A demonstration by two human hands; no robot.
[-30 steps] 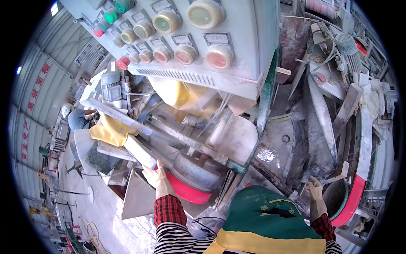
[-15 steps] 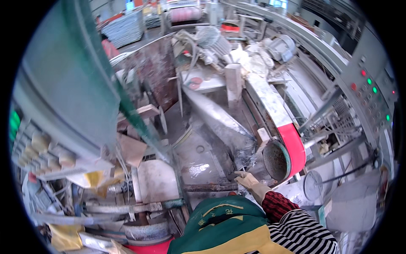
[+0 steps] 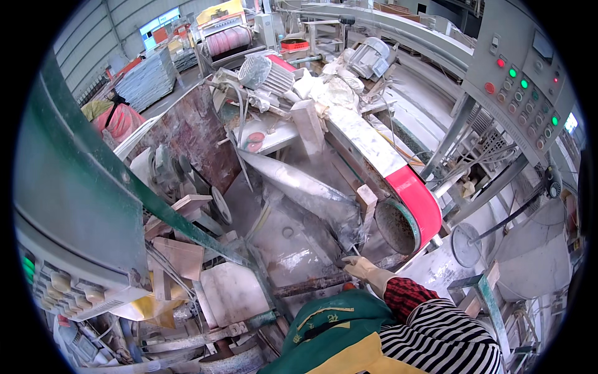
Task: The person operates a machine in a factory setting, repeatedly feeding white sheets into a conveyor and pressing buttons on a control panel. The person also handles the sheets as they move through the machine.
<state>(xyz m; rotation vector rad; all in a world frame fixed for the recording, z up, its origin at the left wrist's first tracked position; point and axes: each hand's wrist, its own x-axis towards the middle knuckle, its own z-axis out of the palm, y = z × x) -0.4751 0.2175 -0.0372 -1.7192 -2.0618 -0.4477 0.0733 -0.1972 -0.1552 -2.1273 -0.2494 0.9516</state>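
My right hand point(image 3: 369, 273), in a cream work glove with a red-and-black checked cuff, reaches over the front of a wet grey trough point(image 3: 293, 240). Its fingers are closed, with the thumb side up. Something thin and dark is at the fingertips, too small to make out. Just beyond the hand lies the lower end of a long, tapered, silvery-grey wet piece point(image 3: 305, 187), which slants up to the left. A dark, dirty bar point(image 3: 311, 285) crosses the trough's front beside my wrist. My left hand is out of view.
Right of the trough runs a machine arm with a red rounded end point(image 3: 418, 206) and a round drum opening point(image 3: 397, 227). A button panel point(image 3: 520, 81) stands at the right. At left are a green beam point(image 3: 187, 227) and grey cabinet point(image 3: 81, 230). Dusty motors point(image 3: 265, 73) sit behind.
The view has turned and shifted, so the machine parts sit farther left and the right panel shows more fully. My right hand stays by the silvery piece's lower end.
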